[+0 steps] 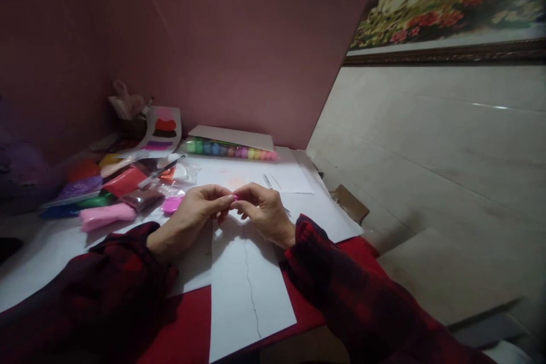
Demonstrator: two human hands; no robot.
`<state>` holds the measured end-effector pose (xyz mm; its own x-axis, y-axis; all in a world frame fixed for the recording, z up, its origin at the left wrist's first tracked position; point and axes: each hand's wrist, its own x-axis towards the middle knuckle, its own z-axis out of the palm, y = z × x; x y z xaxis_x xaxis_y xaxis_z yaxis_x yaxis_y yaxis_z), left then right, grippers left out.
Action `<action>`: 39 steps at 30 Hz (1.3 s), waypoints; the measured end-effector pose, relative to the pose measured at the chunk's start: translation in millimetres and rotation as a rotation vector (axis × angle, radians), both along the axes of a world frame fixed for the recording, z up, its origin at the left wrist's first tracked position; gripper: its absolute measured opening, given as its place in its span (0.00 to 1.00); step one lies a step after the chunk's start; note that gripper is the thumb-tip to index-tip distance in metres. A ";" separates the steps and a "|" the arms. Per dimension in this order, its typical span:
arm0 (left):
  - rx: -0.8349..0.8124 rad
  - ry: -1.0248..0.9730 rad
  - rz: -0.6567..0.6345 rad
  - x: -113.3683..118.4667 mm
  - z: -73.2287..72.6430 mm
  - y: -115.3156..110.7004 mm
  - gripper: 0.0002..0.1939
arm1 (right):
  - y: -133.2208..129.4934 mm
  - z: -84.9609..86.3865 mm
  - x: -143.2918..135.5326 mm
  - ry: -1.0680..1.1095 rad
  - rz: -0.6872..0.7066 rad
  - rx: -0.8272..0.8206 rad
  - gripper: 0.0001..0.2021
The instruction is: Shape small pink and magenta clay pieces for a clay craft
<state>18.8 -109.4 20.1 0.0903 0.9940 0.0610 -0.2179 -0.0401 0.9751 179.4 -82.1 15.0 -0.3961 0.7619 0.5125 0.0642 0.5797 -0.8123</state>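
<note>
Between the fingertips of my two hands is a small piece of bright pink modelling clay (234, 198). My left hand (191, 213) pinches it from the left side, thumb and fingers closed. On the other side my right hand (267, 213) is closed in a pinch on the same bit. Both hands are held over a white sheet of paper (251, 296) with a wavy dark line drawn down it. Just left of my left hand lies an opened packet of bright pink clay (172, 205).
Several coloured clay packets (125, 182) are heaped on the left. Behind stands a clear pack of coloured clay (230, 149). A pen (267, 181) rests on papers to the right. A red cloth (187, 324) covers the table; a pink wall (234, 40) rises behind.
</note>
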 end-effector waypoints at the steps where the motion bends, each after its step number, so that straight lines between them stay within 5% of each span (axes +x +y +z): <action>1: 0.004 -0.001 -0.005 0.1 -0.1 -0.2 0.13 | 0.5 -0.4 0.0 0.006 0.013 -0.002 0.04; 32: -0.083 -0.090 -0.062 0.0 -0.1 -0.7 0.12 | 4.3 -3.6 1.3 -0.019 -0.035 0.152 0.02; 39: -0.006 -0.077 -0.023 0.6 1.7 -1.0 0.08 | 1.4 1.8 -1.2 0.103 0.026 -0.107 0.07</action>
